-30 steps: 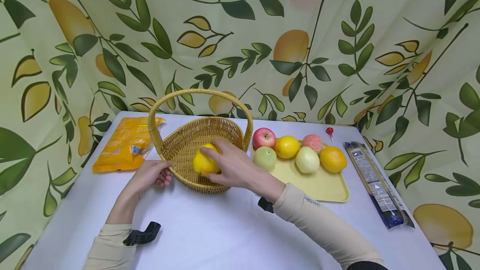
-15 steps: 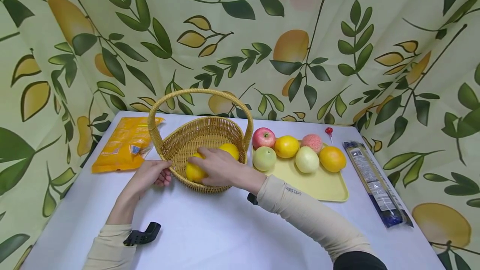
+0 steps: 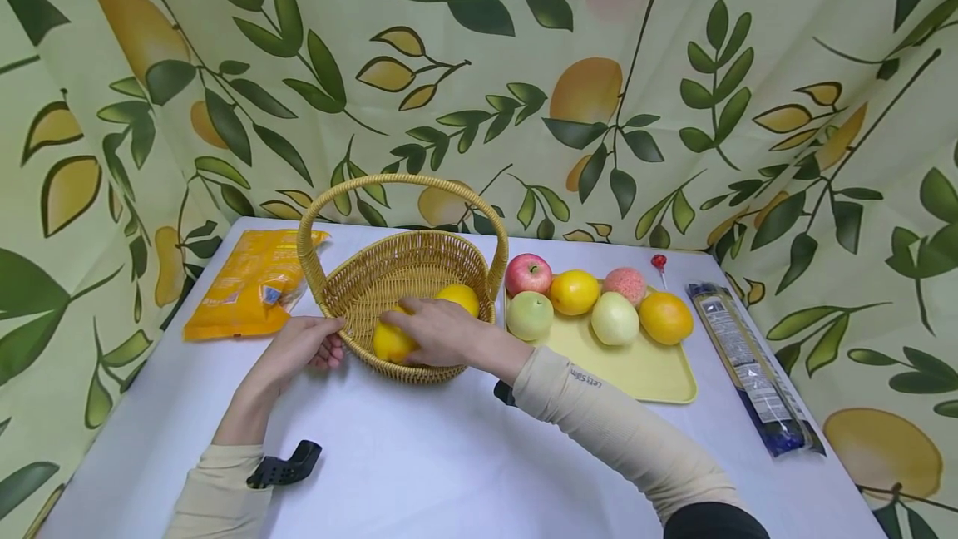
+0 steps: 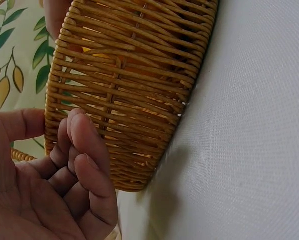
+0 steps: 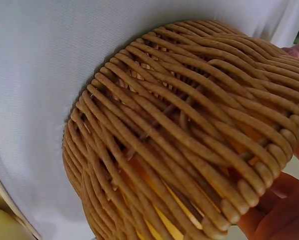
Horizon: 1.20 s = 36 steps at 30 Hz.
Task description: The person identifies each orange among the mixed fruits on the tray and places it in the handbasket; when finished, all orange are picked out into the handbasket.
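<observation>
One yellow fruit [image 3: 391, 345] sits in the front of the wicker basket [image 3: 449, 249], grasped from above by the person's right hand [image 3: 441, 331]; a second yellow fruit [image 3: 458, 299] lies in the same basket, beyond that hand toward the right side; the left hand [image 3: 303, 346] pinches the basket's rim at the front left, its other fingers curled outside the wall; an orange packet [image 3: 247, 285] lies left of the basket; to the right, a pale yellow tray [image 3: 659, 385] bears several round fruits [image 3: 614, 319].
</observation>
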Each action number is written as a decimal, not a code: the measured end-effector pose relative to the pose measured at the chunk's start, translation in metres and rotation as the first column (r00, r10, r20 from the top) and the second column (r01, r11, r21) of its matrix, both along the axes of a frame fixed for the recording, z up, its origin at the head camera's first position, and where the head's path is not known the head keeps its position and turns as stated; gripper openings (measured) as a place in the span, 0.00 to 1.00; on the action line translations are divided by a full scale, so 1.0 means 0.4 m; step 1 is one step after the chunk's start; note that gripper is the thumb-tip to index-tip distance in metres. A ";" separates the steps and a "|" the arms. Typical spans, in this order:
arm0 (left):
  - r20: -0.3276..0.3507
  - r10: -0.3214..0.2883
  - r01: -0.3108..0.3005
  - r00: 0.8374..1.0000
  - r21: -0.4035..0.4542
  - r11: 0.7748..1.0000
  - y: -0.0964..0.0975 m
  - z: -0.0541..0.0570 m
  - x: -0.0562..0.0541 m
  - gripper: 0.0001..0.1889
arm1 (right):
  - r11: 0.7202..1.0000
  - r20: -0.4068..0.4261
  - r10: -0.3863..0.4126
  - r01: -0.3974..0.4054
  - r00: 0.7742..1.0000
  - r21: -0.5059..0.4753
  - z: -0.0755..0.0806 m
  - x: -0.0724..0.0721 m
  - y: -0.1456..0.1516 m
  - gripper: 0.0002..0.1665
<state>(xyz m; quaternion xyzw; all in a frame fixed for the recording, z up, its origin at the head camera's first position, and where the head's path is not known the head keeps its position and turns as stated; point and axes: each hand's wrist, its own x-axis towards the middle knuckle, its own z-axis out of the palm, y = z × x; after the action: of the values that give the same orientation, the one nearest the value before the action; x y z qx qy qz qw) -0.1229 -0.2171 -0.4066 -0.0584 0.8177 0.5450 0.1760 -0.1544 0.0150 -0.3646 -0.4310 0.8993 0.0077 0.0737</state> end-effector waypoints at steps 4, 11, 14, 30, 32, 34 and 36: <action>0.003 -0.002 0.002 1.000 -0.004 1.000 -0.001 -0.001 0.000 0.21 | 1.000 0.009 -0.004 0.004 1.000 -0.019 0.014 0.002 0.012 0.38; 0.003 0.003 -0.003 1.000 0.005 1.000 -0.001 -0.004 0.001 0.20 | 0.985 -0.039 0.008 -0.015 0.999 -0.174 0.055 0.009 0.093 0.32; -0.002 0.002 -0.002 1.000 0.010 1.000 -0.001 -0.003 0.002 0.20 | 0.956 -0.105 -0.010 -0.021 0.994 -0.293 0.073 0.021 0.158 0.27; -0.009 0.008 -0.008 1.000 -0.009 1.000 0.002 0.008 0.001 0.20 | 0.655 -0.165 -0.617 0.386 0.769 -0.650 0.051 -0.010 0.686 0.15; -0.003 0.009 -0.009 1.000 -0.003 1.000 0.003 0.007 0.001 0.20 | 0.634 -0.095 -0.681 0.520 0.726 -0.573 0.034 -0.023 0.740 0.19; 0.003 0.010 -0.010 1.000 0.003 1.000 0.004 0.005 0.002 0.20 | 0.616 -0.020 -0.724 0.634 0.689 -0.469 0.018 -0.030 0.783 0.25; 0.006 0.008 -0.008 1.000 0.003 1.000 0.005 0.004 0.002 0.20 | 0.609 0.030 -0.753 0.714 0.657 -0.346 0.002 -0.033 0.817 0.31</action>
<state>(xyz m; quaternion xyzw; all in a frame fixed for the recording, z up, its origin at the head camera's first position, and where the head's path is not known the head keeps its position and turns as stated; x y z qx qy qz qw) -0.1220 -0.2151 -0.4050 -0.0630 0.8162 0.5467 0.1761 -0.1675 0.3416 -0.3637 -0.0292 0.9871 -0.1472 -0.0556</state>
